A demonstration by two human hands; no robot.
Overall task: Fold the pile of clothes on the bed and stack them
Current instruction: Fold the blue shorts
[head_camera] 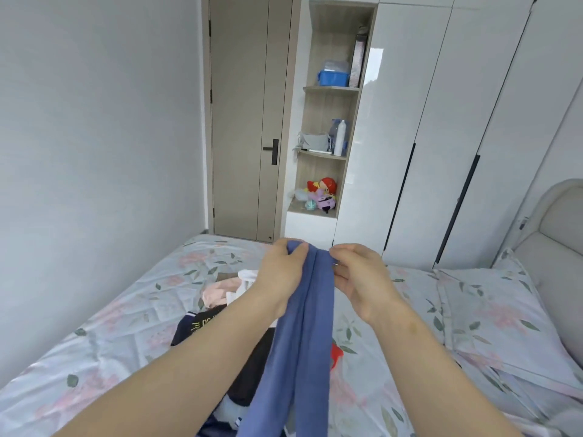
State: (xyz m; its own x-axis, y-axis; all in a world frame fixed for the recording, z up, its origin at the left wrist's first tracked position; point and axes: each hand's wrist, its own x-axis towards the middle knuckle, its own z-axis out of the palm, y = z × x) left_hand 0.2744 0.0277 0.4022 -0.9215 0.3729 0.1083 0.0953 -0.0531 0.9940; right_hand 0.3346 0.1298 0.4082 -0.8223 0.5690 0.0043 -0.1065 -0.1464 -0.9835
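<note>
Both hands are up at frame center, holding a blue garment (303, 342) by its top edge.

Left hand (279, 272): fingers (298, 252) curled over the left corner of the cloth, thumb on top, pinching it.
Right hand (359, 279): fingers (342, 249) curled, pinching the right side of the same edge. The hands sit just beside each other, with the bunched cloth between them.

The blue garment hangs from that grip in long vertical folds, running down to the bottom center of the frame. I can't tell what kind of garment it is.

The rest of the pile lies on the bed (126, 326) below and left of my forearms:
- dark garment (195, 329) with yellow lettering, partly under my left forearm
- pink garment (217, 293) beyond it, and a white garment (247, 275) touching that, just left of my left wrist
- something red (337, 354) showing at the right edge of the blue cloth
- more dark and white fabric at the bottom center, mostly hidden by the blue cloth

The bed has a floral cover. A matching pillow (492, 310) is at right, against a padded headboard (555, 234).

Background: a closed door (246, 121) at top center. Right of it are open shelves (328, 99) with a blue box (332, 77) up high, a white bottle (340, 137) in the middle and toys (321, 193) on the lowest one. Then a white wardrobe (441, 121).
</note>
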